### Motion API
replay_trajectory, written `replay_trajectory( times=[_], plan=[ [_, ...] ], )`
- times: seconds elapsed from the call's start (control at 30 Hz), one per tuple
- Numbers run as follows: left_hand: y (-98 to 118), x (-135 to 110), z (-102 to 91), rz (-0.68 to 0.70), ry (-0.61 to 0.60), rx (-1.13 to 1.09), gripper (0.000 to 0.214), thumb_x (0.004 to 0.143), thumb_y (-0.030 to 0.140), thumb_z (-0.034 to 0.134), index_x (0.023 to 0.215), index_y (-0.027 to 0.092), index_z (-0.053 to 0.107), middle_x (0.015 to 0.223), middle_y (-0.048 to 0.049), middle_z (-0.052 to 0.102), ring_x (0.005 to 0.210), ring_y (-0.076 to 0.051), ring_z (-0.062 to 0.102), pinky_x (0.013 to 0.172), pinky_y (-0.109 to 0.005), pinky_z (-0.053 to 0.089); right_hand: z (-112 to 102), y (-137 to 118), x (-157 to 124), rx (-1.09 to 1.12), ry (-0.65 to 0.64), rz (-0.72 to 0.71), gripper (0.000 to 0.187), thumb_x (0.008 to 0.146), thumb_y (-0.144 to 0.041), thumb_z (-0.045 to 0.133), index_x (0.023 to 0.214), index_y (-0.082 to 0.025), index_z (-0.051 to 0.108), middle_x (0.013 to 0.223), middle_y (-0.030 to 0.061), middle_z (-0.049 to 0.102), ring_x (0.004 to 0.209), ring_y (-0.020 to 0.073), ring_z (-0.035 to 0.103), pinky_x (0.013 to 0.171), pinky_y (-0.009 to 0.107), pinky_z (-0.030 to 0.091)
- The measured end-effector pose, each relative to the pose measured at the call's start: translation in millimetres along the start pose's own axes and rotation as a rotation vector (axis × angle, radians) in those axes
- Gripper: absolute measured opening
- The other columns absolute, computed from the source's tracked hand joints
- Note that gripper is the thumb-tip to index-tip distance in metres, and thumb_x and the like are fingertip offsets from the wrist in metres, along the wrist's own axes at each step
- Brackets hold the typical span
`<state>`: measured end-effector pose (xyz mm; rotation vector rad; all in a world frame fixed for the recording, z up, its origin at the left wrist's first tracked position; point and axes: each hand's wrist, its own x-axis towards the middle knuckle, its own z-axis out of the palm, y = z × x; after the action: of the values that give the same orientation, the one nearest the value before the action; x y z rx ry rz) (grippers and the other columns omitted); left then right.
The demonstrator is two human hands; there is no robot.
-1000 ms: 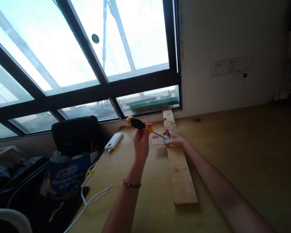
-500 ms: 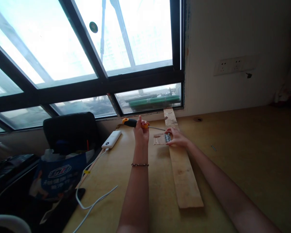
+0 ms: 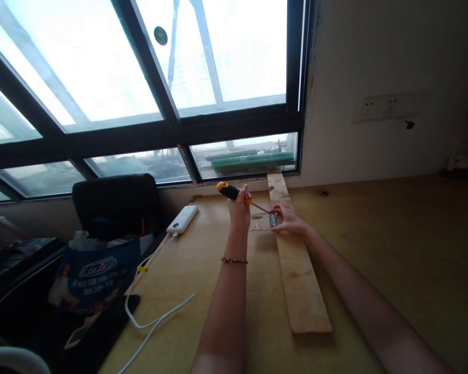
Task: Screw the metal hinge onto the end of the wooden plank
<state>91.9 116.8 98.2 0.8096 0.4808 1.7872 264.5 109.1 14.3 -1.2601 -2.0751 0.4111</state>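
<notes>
My left hand (image 3: 239, 206) is closed round a screwdriver (image 3: 230, 191) with a black and orange handle. Its shaft slants down to the right, with the tip at a small metal hinge (image 3: 274, 220). The hinge sits on the left edge of a long wooden plank (image 3: 301, 280) lying on the wooden table (image 3: 393, 249). My right hand (image 3: 289, 220) rests on the plank with its fingers pinched at the hinge, holding it in place. A small piece of cardboard (image 3: 260, 224) lies just left of the hinge.
A white power bank (image 3: 182, 219) with a white cable (image 3: 156, 319) lies at the table's left edge. A black chair (image 3: 115, 205) and a blue bag (image 3: 97, 272) stand left of the table. A window and a wall with sockets (image 3: 386, 106) rise behind. A loose screw (image 3: 347, 239) lies right of the plank.
The screwdriver handle dipped level, then tilted up again, with the tip now at the hinge. My right hand stayed on the hinge. The view shifted slightly.
</notes>
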Motion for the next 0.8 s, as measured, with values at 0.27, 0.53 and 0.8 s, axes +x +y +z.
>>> replay_trajectory(
  times=[0.27, 0.53, 0.8],
  plan=[
    [-3.8, -4.2, 6.8, 0.023, -0.024, 0.047, 0.027, 0.061, 0.026, 0.071, 0.062, 0.016, 0.045, 0.048, 0.0073, 0.041, 0.046, -0.004, 0.042, 0.052, -0.02, 0.035, -0.6, -1.0, -0.2, 0.019, 0.001, 0.008, 0.065, 0.051, -0.036, 0.076, 0.109, -0.019, 0.053, 0.114, 0.0083, 0.052, 0.108, 0.0245, 0.046, 0.092, 0.037, 0.037],
    [-0.7, -12.0, 10.5, 0.071, -0.111, 0.319, 0.027, 0.063, 0.032, 0.07, 0.059, 0.016, 0.047, 0.05, 0.0045, 0.046, 0.048, -0.006, 0.045, 0.052, -0.02, 0.036, -3.0, -4.3, -0.6, 0.013, -0.004, 0.006, 0.063, 0.051, -0.035, 0.076, 0.108, -0.02, 0.053, 0.113, 0.0076, 0.052, 0.108, 0.0246, 0.045, 0.092, 0.038, 0.037],
    [-2.1, -11.6, 11.4, 0.142, -0.245, 0.576, 0.028, 0.061, 0.037, 0.07, 0.062, 0.016, 0.052, 0.055, -0.0005, 0.057, 0.054, -0.014, 0.057, 0.055, -0.024, 0.04, -1.4, -4.3, -0.1, 0.017, 0.019, 0.006, 0.068, 0.049, -0.036, 0.078, 0.108, -0.017, 0.05, 0.11, 0.0082, 0.055, 0.107, 0.0241, 0.046, 0.091, 0.037, 0.038]
  ],
)
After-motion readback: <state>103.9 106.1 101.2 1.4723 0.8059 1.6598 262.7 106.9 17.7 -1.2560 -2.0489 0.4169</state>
